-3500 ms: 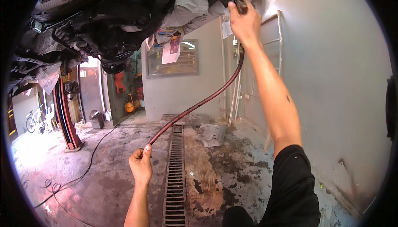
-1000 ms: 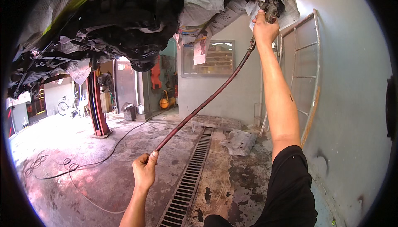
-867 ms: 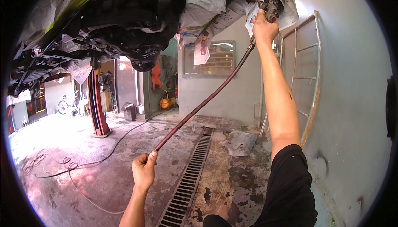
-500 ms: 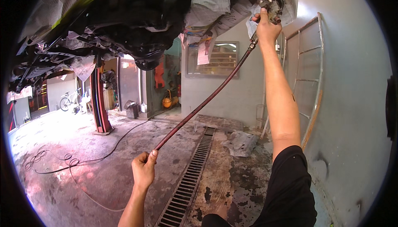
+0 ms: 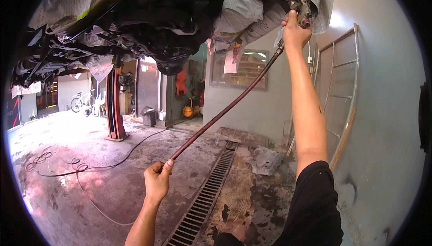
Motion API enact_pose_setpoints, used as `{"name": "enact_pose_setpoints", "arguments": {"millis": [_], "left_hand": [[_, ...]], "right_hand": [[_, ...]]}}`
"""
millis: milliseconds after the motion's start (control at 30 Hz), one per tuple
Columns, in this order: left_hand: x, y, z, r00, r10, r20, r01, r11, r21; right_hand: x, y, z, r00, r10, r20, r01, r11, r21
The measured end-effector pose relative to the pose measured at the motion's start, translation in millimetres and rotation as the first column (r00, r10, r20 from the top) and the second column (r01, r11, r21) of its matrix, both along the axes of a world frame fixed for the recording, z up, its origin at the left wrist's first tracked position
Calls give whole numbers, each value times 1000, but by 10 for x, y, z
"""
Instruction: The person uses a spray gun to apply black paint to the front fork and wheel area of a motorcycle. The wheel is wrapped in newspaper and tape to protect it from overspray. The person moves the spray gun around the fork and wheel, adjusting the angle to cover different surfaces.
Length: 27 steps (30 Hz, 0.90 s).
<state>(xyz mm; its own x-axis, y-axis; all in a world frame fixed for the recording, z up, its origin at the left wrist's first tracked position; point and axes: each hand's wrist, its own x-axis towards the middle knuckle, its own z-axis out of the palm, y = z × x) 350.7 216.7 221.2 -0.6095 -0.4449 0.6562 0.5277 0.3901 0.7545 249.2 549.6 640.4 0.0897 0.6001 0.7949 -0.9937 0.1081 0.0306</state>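
Note:
A long reddish-brown bar (image 5: 223,110) slants from low centre up to the right, with a metal joint (image 5: 280,48) near its top. My left hand (image 5: 157,179) is closed round its lower end, thumb lying along it. Overhead, my right hand (image 5: 295,33) is closed at the upper end, against a grimy metal part (image 5: 304,12) on the raised vehicle's underside (image 5: 157,12). My fingers hide how the bar meets that part. Newspaper sheets (image 5: 243,10) hang from the vehicle close by.
A red lift post (image 5: 115,104) stands at left. Cables (image 5: 81,167) lie looped on the floor (image 5: 148,201). A drain grate (image 5: 204,196) runs along the middle. A crumpled grey sheet (image 5: 264,160) lies beyond it. A metal rack (image 5: 353,84) leans on the right wall.
My view has shifted slightly, so the vehicle and room sit a little further right in the picture. Both hands keep their hold on the bar.

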Motion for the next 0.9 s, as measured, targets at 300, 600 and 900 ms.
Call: {"name": "enact_pose_setpoints", "arguments": {"millis": [300,600,900], "left_hand": [[62,-67,-22,999,29,13,-29,1000,-6],[84,-67,-17,999,32,8,-32,999,14],[120,-94,-44,997,78,2,-78,997,-5]], "right_hand": [[-88,85,22,987,-114,110,107,992,66],[43,-91,122,963,179,-199,-162,982,101],[-164,-126,-58,967,208,-146,-206,978,31]]}}
